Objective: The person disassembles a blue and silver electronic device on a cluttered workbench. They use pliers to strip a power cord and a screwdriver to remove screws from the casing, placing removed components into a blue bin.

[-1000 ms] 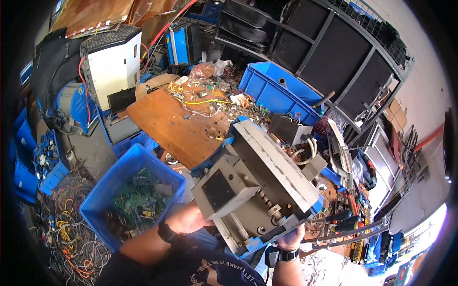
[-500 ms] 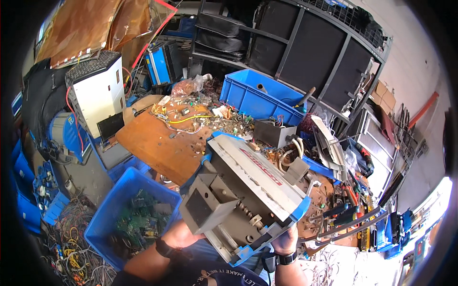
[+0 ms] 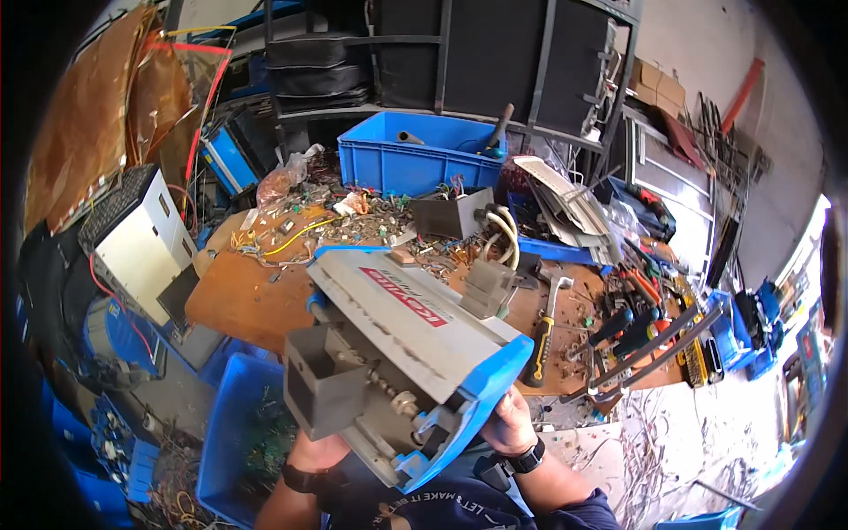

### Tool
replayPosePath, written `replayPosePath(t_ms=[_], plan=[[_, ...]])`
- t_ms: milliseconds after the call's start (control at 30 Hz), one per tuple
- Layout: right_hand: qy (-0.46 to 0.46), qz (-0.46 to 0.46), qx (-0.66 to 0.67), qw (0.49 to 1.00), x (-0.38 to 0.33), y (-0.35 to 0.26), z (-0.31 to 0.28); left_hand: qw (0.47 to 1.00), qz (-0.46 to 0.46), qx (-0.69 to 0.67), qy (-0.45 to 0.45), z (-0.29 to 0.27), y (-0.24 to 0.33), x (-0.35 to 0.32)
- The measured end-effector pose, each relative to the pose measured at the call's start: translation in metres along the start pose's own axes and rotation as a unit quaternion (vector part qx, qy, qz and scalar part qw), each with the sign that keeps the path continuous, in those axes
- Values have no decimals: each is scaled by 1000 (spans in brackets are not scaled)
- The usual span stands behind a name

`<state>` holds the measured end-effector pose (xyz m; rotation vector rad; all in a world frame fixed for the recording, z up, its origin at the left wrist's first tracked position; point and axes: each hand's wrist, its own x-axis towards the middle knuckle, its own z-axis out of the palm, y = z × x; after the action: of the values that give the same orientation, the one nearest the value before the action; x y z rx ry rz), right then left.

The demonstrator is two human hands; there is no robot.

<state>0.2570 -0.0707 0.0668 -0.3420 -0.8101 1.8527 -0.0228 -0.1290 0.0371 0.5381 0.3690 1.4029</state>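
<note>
A grey-and-blue machine housing (image 3: 424, 349) is held tilted in front of my body, its open side toward me. It has a red label on top, a metal shaft with a spring-like part inside, and a grey square metal box (image 3: 325, 380) at its left. My left hand (image 3: 318, 450) supports the housing from below at the near left; its fingers are mostly hidden underneath. At the near right, my right hand (image 3: 509, 426) is closed around the blue end piece.
Behind lies a brown workbench (image 3: 243, 296) strewn with small scrap. A blue crate (image 3: 420, 163) stands at the back. A hammer (image 3: 543, 340) and several hand tools lie on the right. Below left is a blue bin (image 3: 216, 450) with green circuit boards; a white cabinet (image 3: 141, 238) leans nearby.
My view has turned to the right, so the bench and crate sit further left. The housing has tipped, showing more of its labelled top. Both hands keep their hold.
</note>
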Motion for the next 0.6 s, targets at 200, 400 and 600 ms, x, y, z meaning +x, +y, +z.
replayPosePath(t_ms=[200,400,600], plan=[[-37,-16,-12,999,-5,10,8,996,-7,-3,89,-8,4,1],[-52,-17,-27,998,-5,13,10,995,-62,-62,55,11,6,1],[-44,-30,-50,997,-1,8,24,996,-26,-91,1,12,10,8]])
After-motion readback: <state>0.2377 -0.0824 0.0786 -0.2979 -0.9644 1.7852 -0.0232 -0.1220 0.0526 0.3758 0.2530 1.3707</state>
